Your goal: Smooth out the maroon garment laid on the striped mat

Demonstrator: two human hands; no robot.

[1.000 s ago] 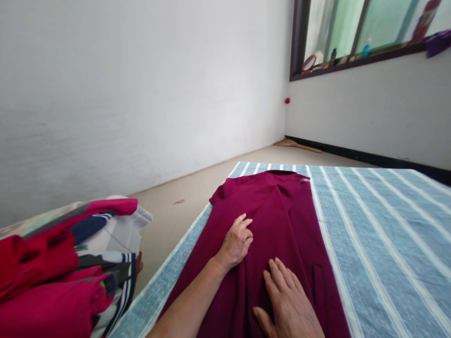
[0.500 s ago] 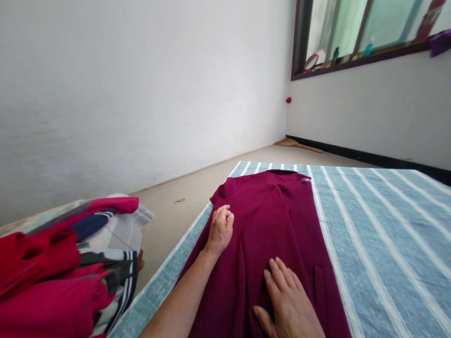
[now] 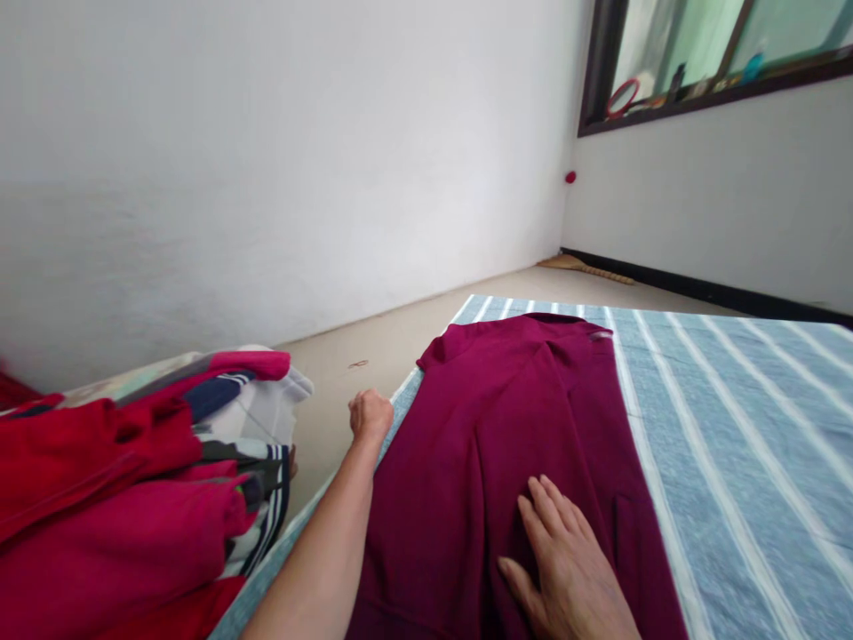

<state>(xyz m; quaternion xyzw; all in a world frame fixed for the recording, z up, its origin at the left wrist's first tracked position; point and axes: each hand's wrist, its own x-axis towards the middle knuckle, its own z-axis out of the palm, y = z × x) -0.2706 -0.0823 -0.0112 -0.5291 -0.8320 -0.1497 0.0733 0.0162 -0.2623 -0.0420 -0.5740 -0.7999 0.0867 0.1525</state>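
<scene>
Head view: striped cloth point(image 3: 726, 427) right of my flattened right grip point(image 3: 566, 562), white wall point(image 3: 299, 178) ahead.
Maroon garment point(image 3: 526, 409) under that grip, right of my fisted left grip point(image 3: 371, 413).

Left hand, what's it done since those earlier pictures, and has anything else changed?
The bare left hand has moved left, from over the maroon fabric garment to the left edge of the blue-and-white striped cloth, now curled. The view swung slightly left. The bare right hand stays flat on the garment, still spread on the cloth.
</scene>
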